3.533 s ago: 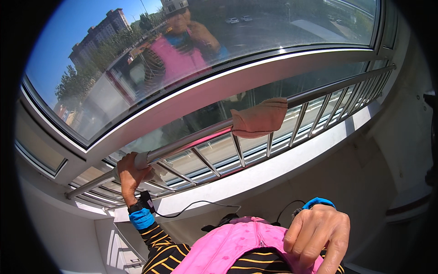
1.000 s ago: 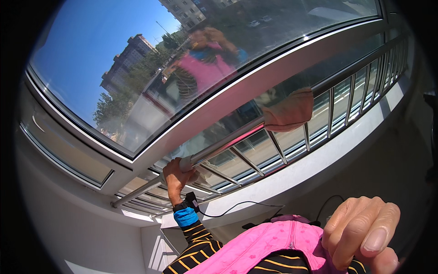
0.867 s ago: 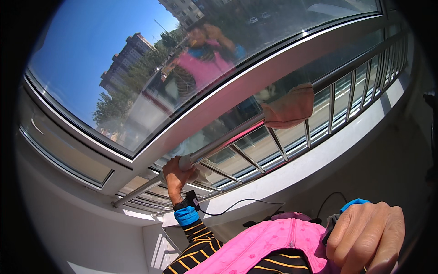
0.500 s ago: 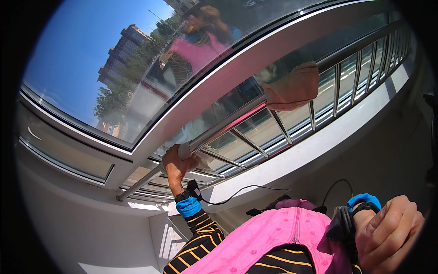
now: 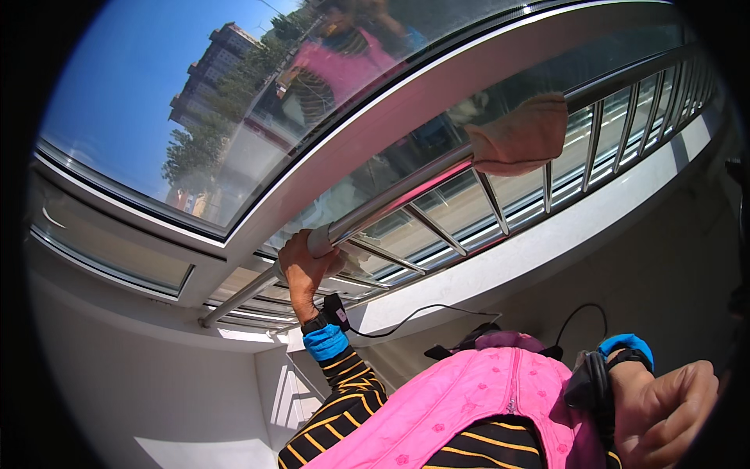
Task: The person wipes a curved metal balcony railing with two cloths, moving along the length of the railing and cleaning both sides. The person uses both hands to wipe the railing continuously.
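My left hand [image 5: 303, 264] is wrapped round the steel handrail [image 5: 402, 195] of a window guard, gripping a pale cloth [image 5: 319, 241] that goes round the tube. Part of that cloth seems to hang below the rail behind my fingers. Farther right, a pinkish-orange towel [image 5: 519, 137] is draped over the same rail, with no hand on it. At the lower right my right hand [image 5: 668, 414] is closed in a loose fist, away from the rail. Nothing shows between its fingers, though its palm is turned out of sight.
A large windowpane [image 5: 258, 102] rises behind the rail, reflecting a pink garment. Vertical steel bars [image 5: 488, 199] run down to a white sill [image 5: 469, 273]. A black cable [image 5: 406, 320] trails from my left wrist. A white wall [image 5: 156, 375] lies to the left.
My left hand stays closed on the rail and cloth, slightly higher in the picture. The towel and rail appear shifted up and right as the view moves. My right fist has turned and lowered slightly.
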{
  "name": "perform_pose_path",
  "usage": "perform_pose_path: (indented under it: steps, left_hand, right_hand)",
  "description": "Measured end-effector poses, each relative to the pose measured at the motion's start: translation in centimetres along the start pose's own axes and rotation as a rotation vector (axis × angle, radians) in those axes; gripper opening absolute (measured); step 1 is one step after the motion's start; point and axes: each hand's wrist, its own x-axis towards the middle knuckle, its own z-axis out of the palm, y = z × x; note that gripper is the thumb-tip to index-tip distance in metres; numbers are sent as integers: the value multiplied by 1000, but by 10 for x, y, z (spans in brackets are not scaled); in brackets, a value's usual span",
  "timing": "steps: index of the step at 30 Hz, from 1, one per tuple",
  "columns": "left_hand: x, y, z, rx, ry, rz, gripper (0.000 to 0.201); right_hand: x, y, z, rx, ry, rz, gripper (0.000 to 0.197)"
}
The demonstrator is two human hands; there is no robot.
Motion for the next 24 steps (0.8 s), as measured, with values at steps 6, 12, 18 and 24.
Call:
perform_pose_path:
  steps: [6,12,18,24]
  left_hand:
    - [1,3,-3,-5,2,-22,56]
    - [1,8,-3,-7,4,-34,56]
    - [2,5,-1,-64,-46,-118,62]
    - [2,2,0,23,-84,-118,66]
  right_hand:
    - [-3,-12,-39,-108,91,145,29]
    - [-2,9,-61,-136,18,616,21]
    - [4,32,-108,98,-95,711,33]
    - [-4,21,-115,-158,215,628,34]
